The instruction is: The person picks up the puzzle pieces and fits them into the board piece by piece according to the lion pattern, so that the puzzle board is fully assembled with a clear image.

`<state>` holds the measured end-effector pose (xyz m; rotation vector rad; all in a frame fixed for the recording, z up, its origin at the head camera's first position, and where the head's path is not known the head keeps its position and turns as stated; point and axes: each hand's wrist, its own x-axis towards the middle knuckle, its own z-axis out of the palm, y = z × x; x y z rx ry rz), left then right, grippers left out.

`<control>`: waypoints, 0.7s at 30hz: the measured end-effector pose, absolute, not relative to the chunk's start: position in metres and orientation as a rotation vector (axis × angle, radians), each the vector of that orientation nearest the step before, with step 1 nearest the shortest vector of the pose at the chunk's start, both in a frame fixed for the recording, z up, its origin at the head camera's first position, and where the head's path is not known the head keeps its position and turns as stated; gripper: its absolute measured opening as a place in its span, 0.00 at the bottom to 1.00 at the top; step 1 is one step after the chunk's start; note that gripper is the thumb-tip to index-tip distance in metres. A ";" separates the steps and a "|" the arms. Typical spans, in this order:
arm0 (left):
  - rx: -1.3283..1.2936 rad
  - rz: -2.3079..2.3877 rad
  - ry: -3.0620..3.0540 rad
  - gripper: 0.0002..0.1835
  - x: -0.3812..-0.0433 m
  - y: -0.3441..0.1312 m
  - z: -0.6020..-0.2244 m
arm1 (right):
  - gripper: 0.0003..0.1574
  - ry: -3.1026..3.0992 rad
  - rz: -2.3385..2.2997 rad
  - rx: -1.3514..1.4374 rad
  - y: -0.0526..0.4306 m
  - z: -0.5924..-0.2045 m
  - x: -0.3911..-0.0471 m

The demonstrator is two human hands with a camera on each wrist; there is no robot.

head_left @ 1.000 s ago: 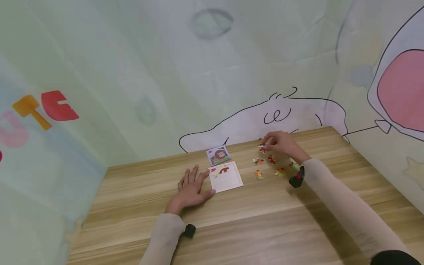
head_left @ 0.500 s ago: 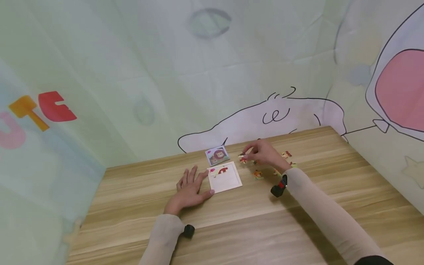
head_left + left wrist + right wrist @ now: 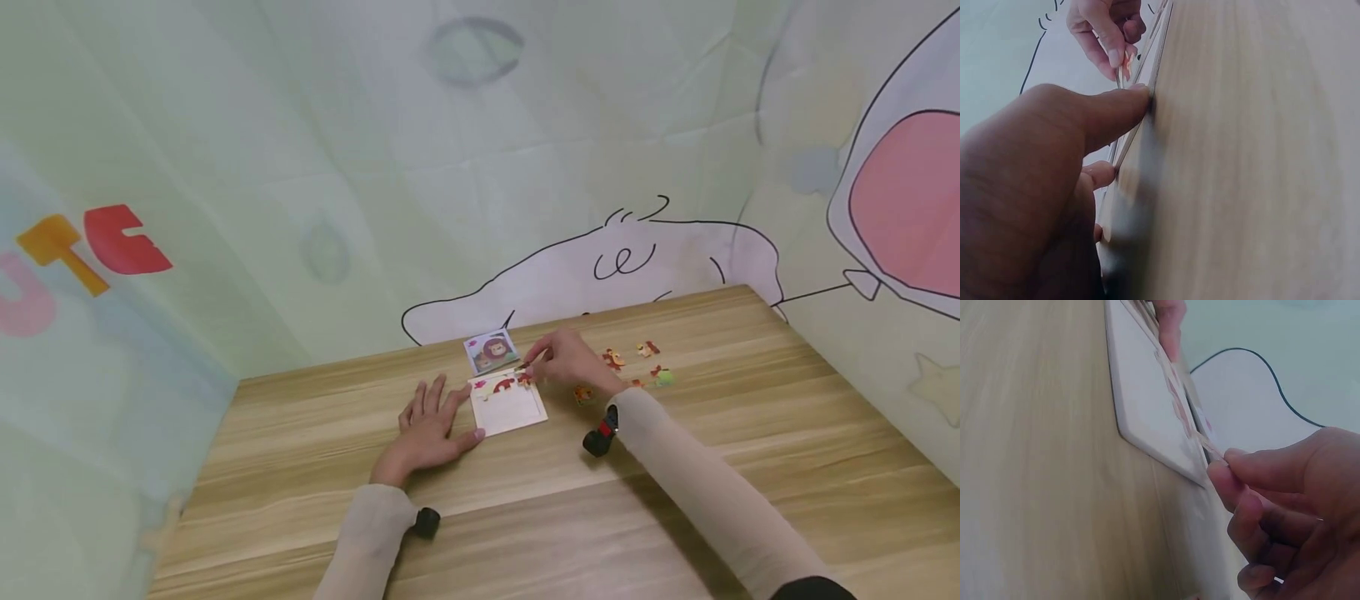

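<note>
My right hand [image 3: 568, 362] pinches a small jigsaw piece [image 3: 1213, 451] between thumb and fingertips. It holds the piece at the far right corner of a square white puzzle board [image 3: 510, 412], beside the pieces [image 3: 502, 385] lying along the board's far edge. My left hand [image 3: 427, 437] lies flat on the table with fingers spread. Its thumb [image 3: 1116, 112] and index fingertip touch the board's left side. Behind the board lies a picture card [image 3: 491, 350] with a lion on it, close to the board's far edge.
Several loose jigsaw pieces [image 3: 612, 358] are scattered to the right, partly behind my right forearm. The wooden table [image 3: 540, 533] ends at a printed cloth wall [image 3: 360, 208] at the back. Each wrist carries a small black camera.
My right hand has moved left from the loose pieces, carrying one jigsaw piece over to the board's far right corner. My left hand has stayed in place.
</note>
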<state>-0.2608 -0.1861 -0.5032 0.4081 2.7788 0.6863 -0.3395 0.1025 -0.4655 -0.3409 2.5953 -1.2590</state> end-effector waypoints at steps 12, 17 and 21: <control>0.403 0.673 2.771 0.46 -0.261 -0.187 -0.504 | 0.05 2.706 -1.127 -0.361 0.080 -0.466 -0.338; 0.401 0.678 2.767 0.46 -0.260 -0.187 -0.502 | 0.04 2.770 -0.985 -0.372 0.074 -0.460 -0.340; 0.406 0.681 2.769 0.46 -0.260 -0.186 -0.501 | 0.05 2.804 -0.925 -0.382 0.073 -0.457 -0.340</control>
